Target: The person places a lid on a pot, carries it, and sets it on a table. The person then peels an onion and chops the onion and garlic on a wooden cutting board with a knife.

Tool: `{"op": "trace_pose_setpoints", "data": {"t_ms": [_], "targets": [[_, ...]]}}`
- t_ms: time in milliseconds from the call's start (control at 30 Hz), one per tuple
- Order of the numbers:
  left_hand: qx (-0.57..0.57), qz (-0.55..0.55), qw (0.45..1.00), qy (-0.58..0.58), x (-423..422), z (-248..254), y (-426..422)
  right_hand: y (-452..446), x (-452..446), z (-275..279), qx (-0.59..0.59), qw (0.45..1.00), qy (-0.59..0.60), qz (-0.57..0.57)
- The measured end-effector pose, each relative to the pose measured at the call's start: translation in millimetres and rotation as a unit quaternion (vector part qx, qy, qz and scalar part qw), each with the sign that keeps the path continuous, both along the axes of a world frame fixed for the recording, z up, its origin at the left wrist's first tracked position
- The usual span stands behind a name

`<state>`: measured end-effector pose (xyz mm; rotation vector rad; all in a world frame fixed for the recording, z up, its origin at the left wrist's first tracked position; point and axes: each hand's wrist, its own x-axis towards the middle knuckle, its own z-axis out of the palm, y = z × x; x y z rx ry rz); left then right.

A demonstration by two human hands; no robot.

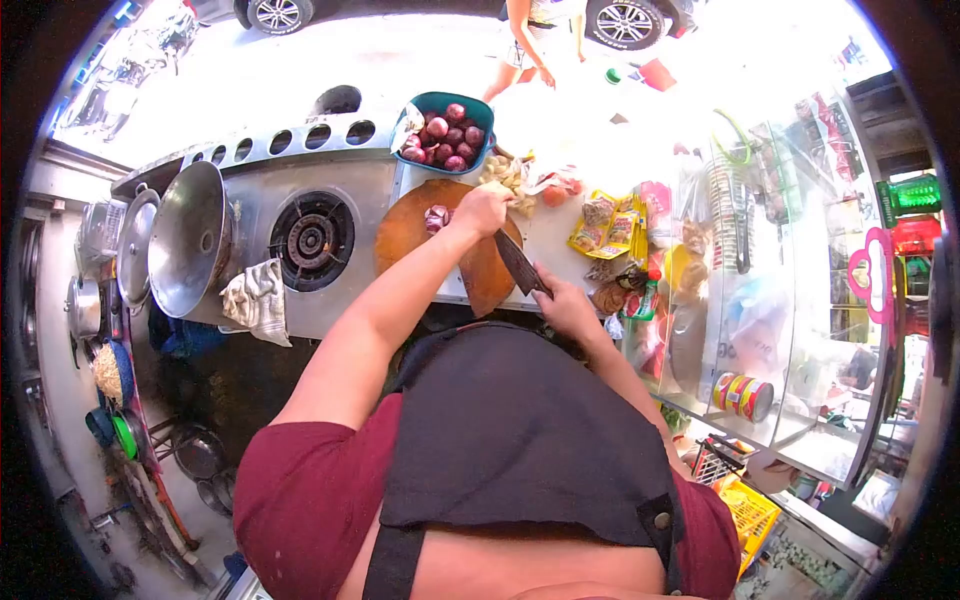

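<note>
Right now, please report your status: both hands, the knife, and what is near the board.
Right hand gripping knife. Left hand over board, its grip unclear. Purple onion on board, beside left hand. Teal basin close beyond board.

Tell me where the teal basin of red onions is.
In the head view, the teal basin sits above and slightly left of centre, just beyond the wooden board and up and right of the black stove burner.

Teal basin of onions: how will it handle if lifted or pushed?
The basin is probably heavy for its size, being piled with onions. Those look round and smooth, so they may roll if it tilts. Its thin rim may flex a little under a one-sided grip.
</note>
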<state>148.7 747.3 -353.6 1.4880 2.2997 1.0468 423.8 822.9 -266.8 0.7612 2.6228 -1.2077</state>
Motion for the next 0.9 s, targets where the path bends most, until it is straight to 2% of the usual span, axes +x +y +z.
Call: {"op": "trace_pose_setpoints", "data": {"t_ms": [33, 100, 167, 233, 300, 367, 500, 567, 600, 633, 733, 867, 900], "targets": [[0.002, 0.0, 1.0, 0.001, 2, -3, 15, -1, 2, 6, -0.022, 1.0, -0.012, -0.008], [-0.116, 0.102, 0.988, 0.011, 3, -11, 42, -1, 9, 11, -0.023, 0.999, -0.031, -0.007], [-0.118, 0.125, 0.985, 0.013, -4, -26, 60, 0, 19, 4, -0.048, 0.999, -0.012, 0.002], [-0.181, 0.186, 0.965, -0.043, -5, -24, 74, 5, 24, 3, -0.038, 0.999, -0.036, 0.011], [-0.204, 0.17, 0.964, -0.025, -2, -14, 77, 8, 31, 2, -0.084, 0.995, -0.049, 0.011], [-0.228, 0.156, 0.961, -0.007, -2, 2, 76, 10, 40, -10, -0.083, 0.996, -0.034, 0.013], [-0.186, 0.177, 0.966, -0.029, -3, 13, 63, 11, 47, -11, -0.094, 0.995, -0.012, 0.01], [-0.092, 0.191, 0.976, -0.043, -10, -5, 58, 10, 49, -12, -0.104, 0.994, -0.011, 0.008], [-0.026, 0.195, 0.98, -0.012, -10, -5, 54, 11, 48, -13, -0.11, 0.994, -0.008, 0.005], [-0.028, 0.196, 0.98, -0.012, -12, -4, 52, 12, 49, -15, -0.113, 0.994, -0.008, 0.006], [0.011, 0.221, 0.964, -0.149, -20, -7, 49, 17, 51, -25, -0.142, 0.99, -0.016, 0.003], [0.064, 0.25, 0.949, -0.181, -15, 10, 35, 19, 51, -29, -0.204, 0.977, -0.047, -0.036], [0.06, 0.257, 0.94, -0.214, -9, 28, 25, 17, 53, -25, -0.209, 0.975, -0.055, -0.053]]}}
